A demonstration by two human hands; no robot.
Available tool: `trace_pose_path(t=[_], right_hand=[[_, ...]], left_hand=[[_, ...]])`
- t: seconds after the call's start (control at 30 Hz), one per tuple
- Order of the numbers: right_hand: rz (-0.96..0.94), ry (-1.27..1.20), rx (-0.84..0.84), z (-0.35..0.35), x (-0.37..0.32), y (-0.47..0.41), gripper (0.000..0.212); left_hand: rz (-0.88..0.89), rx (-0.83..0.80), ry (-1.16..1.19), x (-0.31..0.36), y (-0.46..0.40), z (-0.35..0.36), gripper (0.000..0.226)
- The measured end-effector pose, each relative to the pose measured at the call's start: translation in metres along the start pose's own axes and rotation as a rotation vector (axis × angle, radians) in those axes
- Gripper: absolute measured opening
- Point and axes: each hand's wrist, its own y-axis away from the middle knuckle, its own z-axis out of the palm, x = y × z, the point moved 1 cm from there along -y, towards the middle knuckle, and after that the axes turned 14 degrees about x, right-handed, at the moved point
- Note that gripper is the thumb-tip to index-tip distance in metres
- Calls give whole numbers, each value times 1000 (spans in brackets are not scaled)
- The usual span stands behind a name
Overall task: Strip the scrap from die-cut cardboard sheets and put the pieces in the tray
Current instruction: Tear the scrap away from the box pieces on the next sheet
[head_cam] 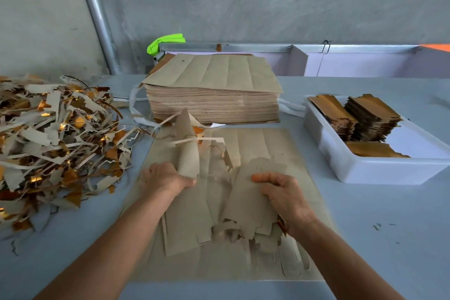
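Both hands work low at the centre of the grey surface, over a flat die-cut cardboard sheet lying brown side up.

Left hand: fingers and thumb curled round a lifted flap of scrap that stands up and curls over, with thin torn strips trailing off it toward the far side. Motion blur on the flap.

Right hand: thumb extended on top, fingers wrapped under a bunch of stripped pieces, notched ends pointing toward the person. The bunch rests on the sheet. How many pieces, cannot tell.

Tall stack of unstripped sheets just beyond the working sheet, brown side up, white strapping loose at its base.

Scrap heap at far left on the surface: tangled strips, grey-brown and gold foil mixed.

White tray at right, well apart from the hands. Inside it, stacks of finished pieces, gold side showing, 2 tall stacks toward the far end and 1 low one nearer.

Grey wall behind; a bright green item sits behind the stack.
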Motion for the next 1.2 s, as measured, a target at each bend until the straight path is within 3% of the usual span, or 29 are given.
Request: trace_pose_path(t=[0.13,0.23,0.33,0.47,0.53,0.6,0.7,0.8,0.93,1.2], right_hand=[[-94,30,74,-12,-9,-4,15],[-210,65,130,-29,-31,-8,22],[-415,283,170,-47,-62,-12,32],[-542,751,-21,-33,-74,-7,26],[-495,740,-90,-20,-64,-4,35],[-376,567,-72,-12,-53,-6,44],[-272,428,-93,-4,-38,-5,42],[-66,276,-76,-5,-28,-4,20],[49,123,46,-17,-24,-9,31],[55,-238,347,-46,-21,-17,32]], left_hand=[[-27,-114,562,14,10,-7,30],[28,-295,780,28,15,-24,31],[59,-404,866,44,18,-38,39],[85,-526,955,67,31,-40,31],[81,-565,993,76,41,-33,26],[69,-572,1014,80,53,-22,19],[15,-493,1066,81,61,-6,12],[-136,-353,1105,76,57,9,9],[-400,-129,1128,61,39,21,14],[-295,257,842,19,4,18,9]])
